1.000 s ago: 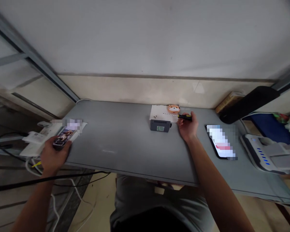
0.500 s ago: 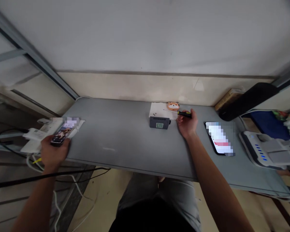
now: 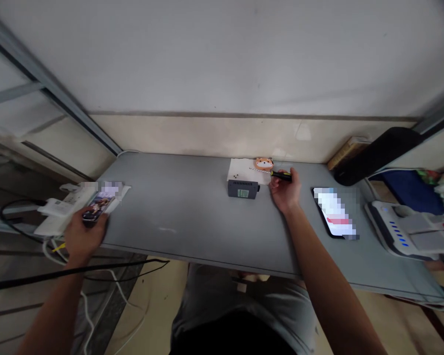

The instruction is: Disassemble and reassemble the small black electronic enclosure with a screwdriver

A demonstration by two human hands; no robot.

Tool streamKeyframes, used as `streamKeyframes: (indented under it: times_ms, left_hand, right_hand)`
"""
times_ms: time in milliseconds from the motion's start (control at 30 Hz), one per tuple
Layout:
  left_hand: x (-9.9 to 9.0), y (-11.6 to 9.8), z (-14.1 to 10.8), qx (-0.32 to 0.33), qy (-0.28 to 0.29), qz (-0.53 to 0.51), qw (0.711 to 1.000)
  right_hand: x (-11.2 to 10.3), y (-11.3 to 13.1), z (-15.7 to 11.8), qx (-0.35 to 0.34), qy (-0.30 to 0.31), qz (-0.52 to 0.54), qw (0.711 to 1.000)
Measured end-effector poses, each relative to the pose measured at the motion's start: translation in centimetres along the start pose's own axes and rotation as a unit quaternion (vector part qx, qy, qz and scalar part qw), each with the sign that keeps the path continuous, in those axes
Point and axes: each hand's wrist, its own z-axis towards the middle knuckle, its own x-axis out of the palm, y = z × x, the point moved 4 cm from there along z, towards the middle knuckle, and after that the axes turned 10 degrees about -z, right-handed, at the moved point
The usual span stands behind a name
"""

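Note:
My right hand [image 3: 285, 192] grips a screwdriver [image 3: 280, 174] with a black and yellow handle; its thin shaft points left over a white sheet [image 3: 240, 170]. A small dark grey box [image 3: 243, 188] with a green label stands just left of that hand on the grey table [image 3: 185, 212]. My left hand [image 3: 83, 236] holds a phone [image 3: 96, 207] with a lit screen at the table's left edge.
An orange animal-face figure [image 3: 264, 163] sits on the white sheet near the wall. A second phone [image 3: 335, 213] lies face up to the right. White power strips [image 3: 64, 207] and cables hang off the left edge. A white device with blue lights [image 3: 399, 229] sits far right.
Both hands stay almost where they were. The view shifted a little; my left hand with the phone rose slightly toward the table edge.

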Motion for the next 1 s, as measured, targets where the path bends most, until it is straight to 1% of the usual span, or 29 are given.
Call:
streamKeyframes:
  times_ms: [67,100,133,200,267,333,367,433,467,500,533,567,600,633,667,700,733,767,833,933,1000]
  left_hand:
    - [-0.1,-0.1,-0.2,-0.043,-0.001,-0.015,0.999]
    - [-0.1,-0.3,-0.3,-0.055,0.0,-0.025,0.998]
    - [-0.1,-0.5,-0.5,-0.054,0.0,-0.035,0.998]
    - [-0.1,-0.9,-0.6,-0.038,-0.009,-0.041,0.998]
    - [0.0,-1.6,-0.6,-0.013,-0.047,-0.031,0.998]
    - [0.5,-2.9,-0.5,0.027,-0.09,-0.03,0.995]
    - [1.1,-4.0,-0.4,0.058,-0.097,-0.044,0.993]
    - [3.0,-7.4,-0.3,0.135,-0.065,-0.102,0.983]
    - [4.1,-9.6,-0.4,0.179,-0.032,-0.142,0.973]
    - [5.4,-12.2,-0.6,0.223,0.012,-0.189,0.956]
    - [6.8,-14.9,-1.1,0.258,0.061,-0.237,0.935]
    - [8.1,-17.6,-1.8,0.287,0.114,-0.283,0.908]
    - [9.4,-20.3,-2.7,0.312,0.172,-0.321,0.877]
    - [10.5,-22.9,-3.7,0.331,0.218,-0.354,0.847]
    - [11.4,-25.1,-4.7,0.35,0.244,-0.384,0.819]
    - [12.0,-26.9,-5.8,0.369,0.254,-0.407,0.796]
    - [12.5,-28.3,-6.8,0.382,0.255,-0.424,0.781]
    - [12.8,-29.3,-7.6,0.381,0.248,-0.44,0.775]
    - [13.1,-30.1,-8.9,0.388,0.235,-0.456,0.766]
    - [13.0,-30.1,-10.1,0.428,0.248,-0.441,0.749]
    - [12.7,-29.7,-10.2,0.441,0.252,-0.432,0.745]
  right_hand:
    - [0.0,0.0,-0.1,0.001,-0.009,0.002,1.0]
    - [0.0,0.0,-0.1,0.002,-0.014,0.002,1.0]
    - [-0.1,0.1,-0.1,0.003,-0.017,0.002,1.0]
    - [-0.2,0.0,0.0,0.004,-0.02,-0.002,1.0]
    - [-0.2,-0.1,0.1,-0.001,-0.021,-0.015,1.0]
    - [-0.3,-0.1,0.2,-0.031,-0.04,-0.037,0.998]
    - [-0.4,0.0,0.3,-0.058,-0.066,-0.05,0.995]
    - [-0.8,0.2,0.1,-0.121,-0.15,-0.084,0.978]
    - [-1.0,0.4,-0.1,-0.149,-0.196,-0.105,0.964]
    - [-1.1,0.4,-0.3,-0.168,-0.235,-0.128,0.949]
    - [-1.2,0.5,-0.5,-0.179,-0.257,-0.154,0.937]
    - [-1.1,0.5,-0.6,-0.185,-0.262,-0.182,0.93]
    - [-1.0,0.5,-0.7,-0.187,-0.252,-0.209,0.926]
    - [-0.8,0.5,-0.8,-0.189,-0.23,-0.238,0.925]
    - [-0.5,0.4,-0.8,-0.192,-0.2,-0.268,0.923]
    - [-0.2,0.4,-0.9,-0.196,-0.168,-0.299,0.919]
    - [0.2,0.3,-1.0,-0.2,-0.132,-0.329,0.913]
    - [0.6,0.3,-1.1,-0.203,-0.099,-0.357,0.906]
    - [1.3,0.1,-1.3,-0.206,-0.046,-0.39,0.896]
    - [1.8,0.0,-1.5,-0.192,-0.01,-0.386,0.902]
    - [2.0,-0.1,-1.6,-0.175,0.004,-0.372,0.912]
